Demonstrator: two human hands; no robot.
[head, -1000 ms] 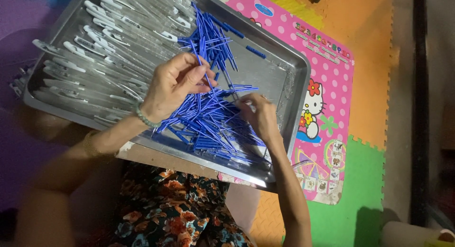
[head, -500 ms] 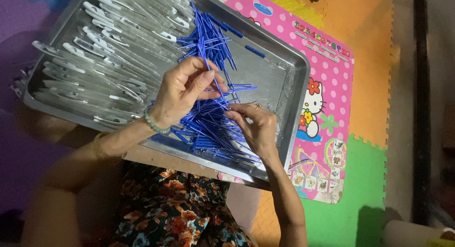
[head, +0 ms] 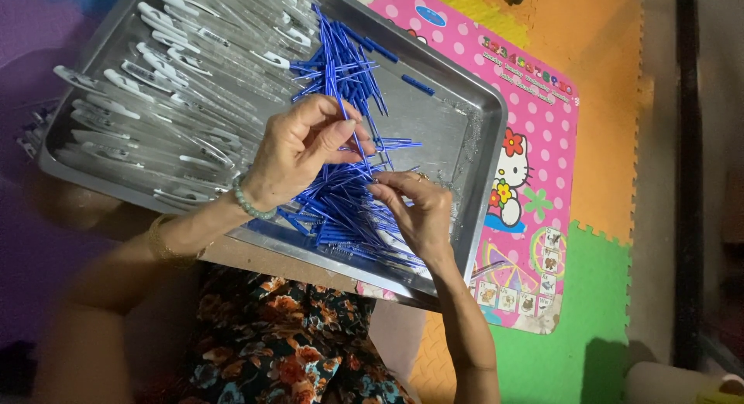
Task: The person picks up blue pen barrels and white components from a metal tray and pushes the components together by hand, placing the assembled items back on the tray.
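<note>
A metal tray (head: 465,101) rests on my lap. Its left side is filled with clear pen barrels with white clips (head: 155,109); a heap of thin blue pen refills (head: 341,210) lies in the middle. My left hand (head: 298,152) pinches a bundle of blue refills above the heap. My right hand (head: 415,214) meets it from the right, its fingertips pinching one blue refill near my left thumb.
A pink dotted children's mat (head: 535,164) with a cartoon cat lies under the tray's right side. Orange (head: 604,78) and green (head: 589,334) foam floor tiles lie beyond. My floral dress (head: 287,342) shows below the tray.
My right hand has risen from the lower heap toward my left hand, and the two hands now meet over the blue refills.
</note>
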